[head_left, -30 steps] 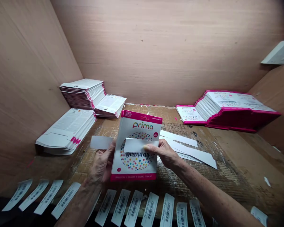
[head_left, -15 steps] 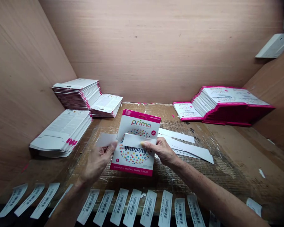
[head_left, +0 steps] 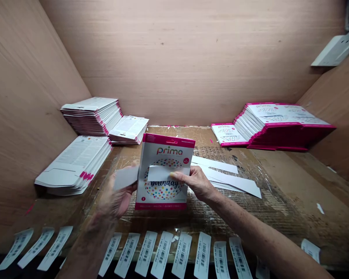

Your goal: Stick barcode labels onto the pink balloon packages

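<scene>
A white and pink balloon packet (head_left: 163, 197), printed "prima" and "birthday", stands upright in front of me. A white paper strip (head_left: 159, 173) lies across its front, and my right thumb presses it there. My right hand (head_left: 199, 183) grips the packet's right edge, its other fingers hidden behind. At the left edge, a white paper flap (head_left: 125, 178) sticks out. It may be the other end of the strip, but I cannot tell. My left hand (head_left: 116, 197) is by this flap, smeared by motion, its fingertips near the packet's edge and partly hidden.
Printed cards stand in stacks (head_left: 75, 162) at the left; pink-edged packets (head_left: 279, 120) are piled at the back right. Loose white paper strips (head_left: 232, 182) lie on the cardboard surface (head_left: 282, 170). Barcode labels (head_left: 163, 252) hang along the front edge. Wooden panels (head_left: 174, 58) enclose the space.
My left hand has moved down and slightly left from its pinch at the packet's edge, and the paper flap has tilted. The packet has turned slightly; my right thumb stays on the strip.
</scene>
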`<state>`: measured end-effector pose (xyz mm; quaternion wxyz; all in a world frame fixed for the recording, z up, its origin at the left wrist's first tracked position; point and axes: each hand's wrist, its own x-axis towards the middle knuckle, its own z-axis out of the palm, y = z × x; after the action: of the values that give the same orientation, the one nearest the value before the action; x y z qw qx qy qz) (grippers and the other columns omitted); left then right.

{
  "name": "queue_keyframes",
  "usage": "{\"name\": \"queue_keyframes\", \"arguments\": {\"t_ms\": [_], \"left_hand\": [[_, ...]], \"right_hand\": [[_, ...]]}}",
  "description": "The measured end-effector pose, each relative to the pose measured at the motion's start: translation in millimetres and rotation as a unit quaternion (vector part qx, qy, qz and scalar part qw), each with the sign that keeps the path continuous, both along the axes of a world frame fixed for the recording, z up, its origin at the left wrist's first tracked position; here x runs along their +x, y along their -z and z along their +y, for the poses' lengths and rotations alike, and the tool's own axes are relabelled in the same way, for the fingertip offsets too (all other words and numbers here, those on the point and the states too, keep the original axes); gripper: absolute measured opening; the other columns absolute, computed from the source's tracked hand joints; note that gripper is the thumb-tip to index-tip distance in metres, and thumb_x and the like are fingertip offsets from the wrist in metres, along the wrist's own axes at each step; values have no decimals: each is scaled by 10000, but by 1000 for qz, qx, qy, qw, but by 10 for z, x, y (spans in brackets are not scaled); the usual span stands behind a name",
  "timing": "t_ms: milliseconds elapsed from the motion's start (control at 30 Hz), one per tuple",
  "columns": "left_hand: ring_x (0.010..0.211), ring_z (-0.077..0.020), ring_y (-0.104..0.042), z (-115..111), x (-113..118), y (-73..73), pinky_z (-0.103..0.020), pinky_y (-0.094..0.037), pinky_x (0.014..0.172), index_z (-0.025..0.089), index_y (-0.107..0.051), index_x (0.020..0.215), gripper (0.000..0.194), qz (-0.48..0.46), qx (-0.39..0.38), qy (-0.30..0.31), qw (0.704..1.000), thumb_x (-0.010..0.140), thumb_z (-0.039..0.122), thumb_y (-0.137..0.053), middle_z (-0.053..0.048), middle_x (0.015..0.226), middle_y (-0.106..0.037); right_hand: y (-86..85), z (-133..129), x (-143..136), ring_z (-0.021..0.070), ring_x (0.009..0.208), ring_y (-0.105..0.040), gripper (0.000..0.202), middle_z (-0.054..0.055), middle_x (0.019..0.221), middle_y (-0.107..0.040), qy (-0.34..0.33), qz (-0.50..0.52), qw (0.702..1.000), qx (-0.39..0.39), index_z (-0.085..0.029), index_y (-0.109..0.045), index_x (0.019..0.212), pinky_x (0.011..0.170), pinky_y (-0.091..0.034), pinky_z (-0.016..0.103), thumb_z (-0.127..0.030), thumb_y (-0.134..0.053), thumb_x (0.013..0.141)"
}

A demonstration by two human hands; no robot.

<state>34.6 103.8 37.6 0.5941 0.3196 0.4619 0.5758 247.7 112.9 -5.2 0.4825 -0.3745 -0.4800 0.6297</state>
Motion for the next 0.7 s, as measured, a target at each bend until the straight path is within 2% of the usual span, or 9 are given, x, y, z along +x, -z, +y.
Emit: {"name": "queue_keyframes", "arguments": {"t_ms": [100, 200, 300, 533, 700], "left_hand": [[428, -78, -547, 46, 15, 70, -159, -420, 404, 154, -610, 717, 443, 5, -8, 68, 998, 535, 442, -892, 50, 539, -622], [556, -161, -646, 31, 12, 147, -230, -507, 486, 141, -651, 829, 502, 10, -20, 112, 993, 603, 557, -817, -3, 603, -679], [680, -226, -693, -19, -7, 164, -269, -544, 542, 118, -657, 810, 536, 34, -11, 137, 990, 607, 593, -799, -54, 660, -712], [581, -183, -680, -131, 27, 99, -225, -511, 474, 127, -634, 989, 500, 80, 15, 114, 990, 713, 523, -762, -42, 715, -729], [629, -186, -691, -110, -59, 80, -254, -561, 561, 109, -657, 963, 451, 41, -35, 205, 977, 713, 461, -787, -65, 746, -742]], "right_hand": [[-4, -21, -21, 180, 766, -689, 305, 54, 860, -754, -7, 0, 1000, 5, -162, -763, 830, 756, -556, 338, -410, -819, 661], [7, -35, -13, 182, 743, -690, 290, 53, 849, -754, -15, -5, 1000, 3, -168, -762, 795, 734, -562, 343, -422, -814, 666], [15, -34, 9, 189, 771, -693, 313, 60, 877, -754, -37, -12, 999, 3, -164, -765, 818, 756, -558, 348, -432, -814, 662], [-2, -26, -16, 183, 791, -687, 354, 52, 894, -747, -52, -32, 998, -1, -167, -748, 896, 762, -544, 325, -421, -821, 660], [-38, -42, 2, 185, 810, -687, 380, 47, 918, -742, -97, -39, 994, -18, -172, -737, 935, 768, -544, 317, -426, -816, 664]]}}
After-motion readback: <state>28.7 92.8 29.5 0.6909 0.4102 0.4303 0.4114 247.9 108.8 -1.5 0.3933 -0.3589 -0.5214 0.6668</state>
